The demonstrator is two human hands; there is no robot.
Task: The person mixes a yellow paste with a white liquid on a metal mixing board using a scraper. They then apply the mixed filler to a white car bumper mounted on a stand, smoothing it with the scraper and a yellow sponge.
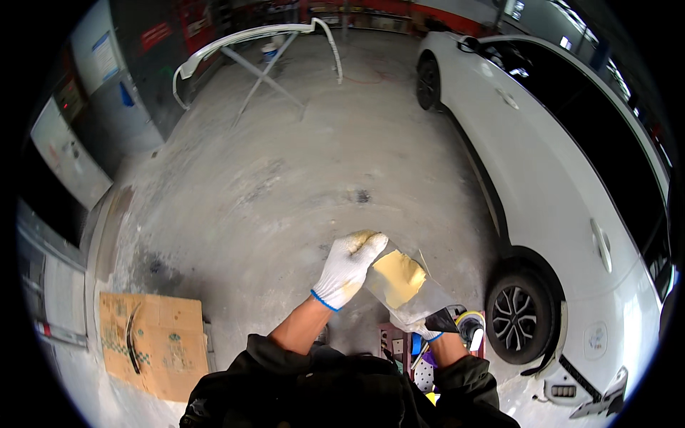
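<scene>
In a white knit glove with a blue cuff, my left hand (352,265) grips the upper left edge of a flat greyish mixing plate (428,298). A smear of pale yellow putty (401,277) lies across the middle of the plate. My right hand (414,326), also gloved, is closed at the plate's lower edge. Its fingers are mostly hidden, so I cannot make out what it grips. A dark triangular piece (444,319), perhaps part of a scraper, juts out beside it.
A white car (556,150) stands along the right, its rear wheel (515,314) close to my right arm. A tool tray (389,342) sits below my right hand. Flattened cardboard (160,357) bears a dark curved strip (131,339). A white bumper (250,39) rests on a stand ahead.
</scene>
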